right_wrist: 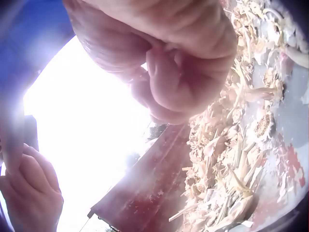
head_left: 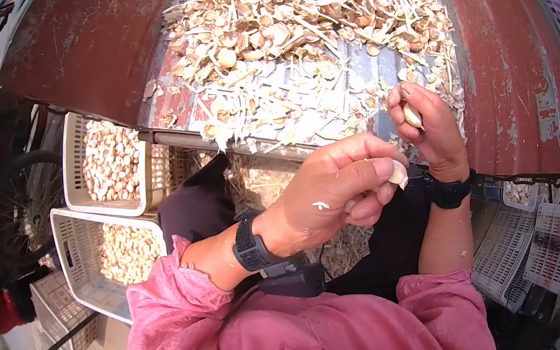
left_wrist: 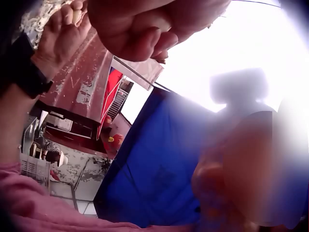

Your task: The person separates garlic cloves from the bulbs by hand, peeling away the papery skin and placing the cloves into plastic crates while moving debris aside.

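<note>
In the head view my left hand (head_left: pixel 334 192) pinches a pale garlic clove (head_left: pixel 399 174) between thumb and fingers, its other fingers curled. A white skin flake (head_left: pixel 321 205) clings near the thumb's base. My right hand (head_left: pixel 431 127), just beyond it to the right, has its fingers curled round another clove (head_left: pixel 413 116). That clove (left_wrist: pixel 76 17) also shows in the right hand (left_wrist: pixel 60 41) in the left wrist view, where my left hand (left_wrist: pixel 157 29) fills the top. In the right wrist view my curled right hand (right_wrist: pixel 164 63) hides its clove; the left hand (right_wrist: pixel 34 193) is lower left.
Garlic skins and stalks (head_left: pixel 297 7) cover the middle of a corrugated metal sheet (head_left: pixel 504 66). At left, one crate (head_left: pixel 71 186) holds reddish cloves (head_left: pixel 111 161); another (head_left: pixel 75 270) below holds pale cloves (head_left: pixel 129 251). Empty-looking crates (head_left: pixel 551 242) stand lower right.
</note>
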`<act>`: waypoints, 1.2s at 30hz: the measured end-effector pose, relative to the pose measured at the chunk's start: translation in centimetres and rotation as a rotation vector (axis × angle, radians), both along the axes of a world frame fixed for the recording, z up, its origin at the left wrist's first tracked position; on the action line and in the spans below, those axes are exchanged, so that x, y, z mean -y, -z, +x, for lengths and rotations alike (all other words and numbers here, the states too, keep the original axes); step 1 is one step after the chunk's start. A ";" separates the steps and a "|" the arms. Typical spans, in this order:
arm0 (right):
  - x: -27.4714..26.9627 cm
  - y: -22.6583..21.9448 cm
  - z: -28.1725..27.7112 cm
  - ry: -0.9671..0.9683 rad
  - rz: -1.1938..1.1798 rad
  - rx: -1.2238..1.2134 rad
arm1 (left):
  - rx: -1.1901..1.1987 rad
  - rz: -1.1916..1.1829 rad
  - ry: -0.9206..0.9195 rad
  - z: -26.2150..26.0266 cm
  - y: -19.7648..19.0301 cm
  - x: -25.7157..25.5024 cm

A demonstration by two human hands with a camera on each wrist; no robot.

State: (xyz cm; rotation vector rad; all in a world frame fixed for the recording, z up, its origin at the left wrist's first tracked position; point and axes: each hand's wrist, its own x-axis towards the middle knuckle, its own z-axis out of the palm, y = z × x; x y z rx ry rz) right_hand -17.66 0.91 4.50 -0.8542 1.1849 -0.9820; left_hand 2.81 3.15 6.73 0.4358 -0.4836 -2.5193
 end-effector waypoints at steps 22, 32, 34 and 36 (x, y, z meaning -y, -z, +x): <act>2.2 5.1 0.1 0.027 -0.070 0.160 | -0.547 -0.186 0.121 7.3 -10.7 -8.3; 1.5 3.7 2.6 -0.049 -0.080 0.114 | 1.481 -0.448 -1.468 22.2 1.9 2.6; 1.2 3.9 2.8 -0.009 -0.074 0.145 | 1.805 -0.382 -1.500 24.7 4.5 2.4; 1.3 4.1 3.2 0.041 -0.070 0.174 | 1.157 -0.518 -1.475 24.5 4.2 1.3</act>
